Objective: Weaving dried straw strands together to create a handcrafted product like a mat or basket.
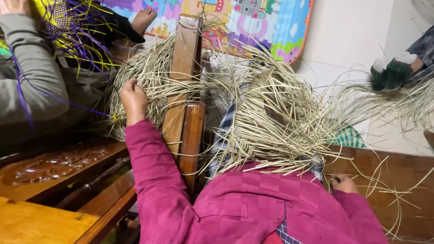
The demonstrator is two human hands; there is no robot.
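Nearest the camera, the right hand point(343, 183) is resting low by the magenta sleeve point(235, 208), fingers curled around what is probably a few loose straw strands point(384, 190), though the view is too dim to be sure. A tug here could snap them. Above it, the half-woven straw piece point(275, 122) is lying across the lap, its ends splaying freely and liable to unravel. Further off, the left hand point(134, 100) is closing on a straw bundle point(149, 72) beside the wooden chair arm point(183, 90), where strands could snag. Beyond, another person's gloved hand point(391, 72) is working.
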